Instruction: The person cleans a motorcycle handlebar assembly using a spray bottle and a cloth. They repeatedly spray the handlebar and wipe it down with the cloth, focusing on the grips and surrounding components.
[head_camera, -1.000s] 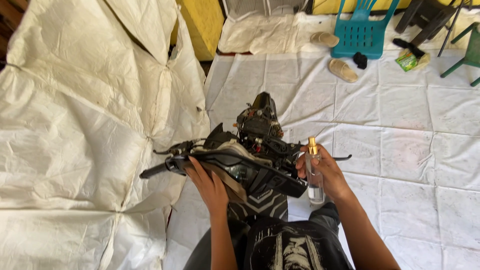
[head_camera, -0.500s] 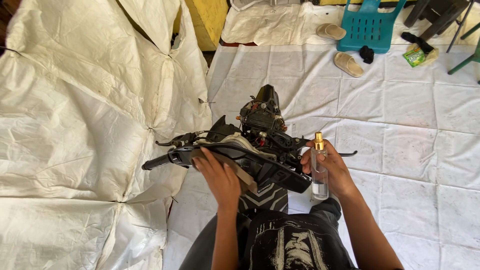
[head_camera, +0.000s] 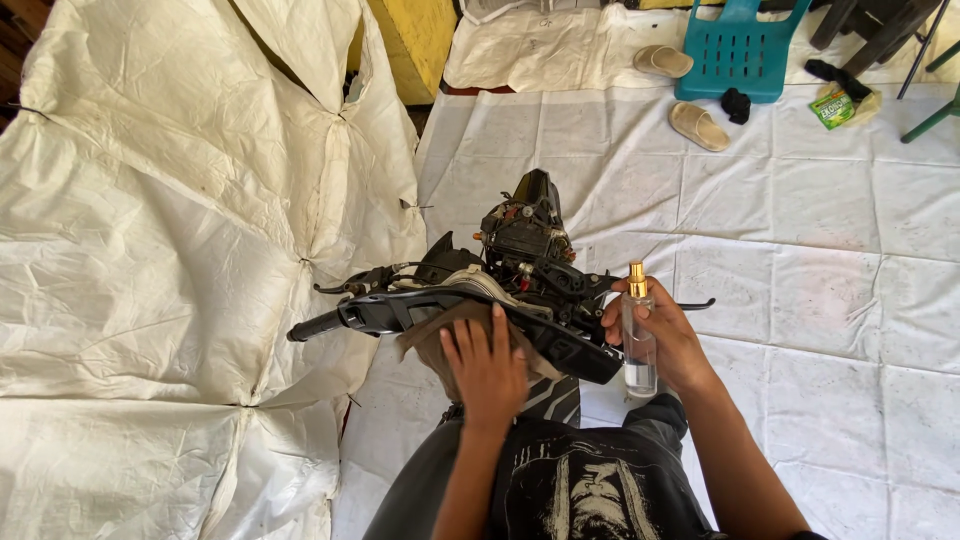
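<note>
My left hand (head_camera: 487, 362) has slid flat over the cloth (head_camera: 425, 340) on the handlebar (head_camera: 400, 308), while my right hand (head_camera: 662, 335) grips the spray bottle (head_camera: 638, 335).

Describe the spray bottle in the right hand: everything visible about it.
The spray bottle is a slim, clear cylinder, glass or plastic, with a gold-coloured spray head on top. It stands upright and looks nearly empty, with a little clear liquid at the bottom. The right hand wraps around its middle, fingers across the front, holding it just right of the black motorcycle handlebar assembly, above the white sheet.
</note>
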